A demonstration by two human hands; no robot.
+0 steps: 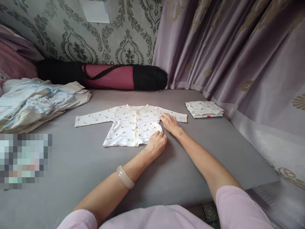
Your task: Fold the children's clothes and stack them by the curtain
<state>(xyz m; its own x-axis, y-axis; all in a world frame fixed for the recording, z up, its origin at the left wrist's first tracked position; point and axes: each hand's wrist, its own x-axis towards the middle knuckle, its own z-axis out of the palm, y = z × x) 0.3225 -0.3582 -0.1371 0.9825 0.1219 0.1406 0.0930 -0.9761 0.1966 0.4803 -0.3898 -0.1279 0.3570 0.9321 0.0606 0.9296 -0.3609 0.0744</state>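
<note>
A small white baby shirt (126, 127) with printed figures and a buttoned front lies flat on the grey bed sheet, both sleeves spread sideways. My left hand (156, 143) is closed on the shirt's lower right side, close to the hem, with its fingers curled under and partly hidden. Farther up the same side, my right hand (169, 122) pinches the fabric below the right sleeve, near the armpit. The cuff of that sleeve shows beyond my right hand.
Folded printed clothes (204, 109) lie at the right near the purple curtain (190, 47). A black and pink rolled bag (109, 76) rests along the wall. Crumpled light clothes (35, 101) lie at the left on the grey sheet (190, 178). A blurred patch covers something at the lower left.
</note>
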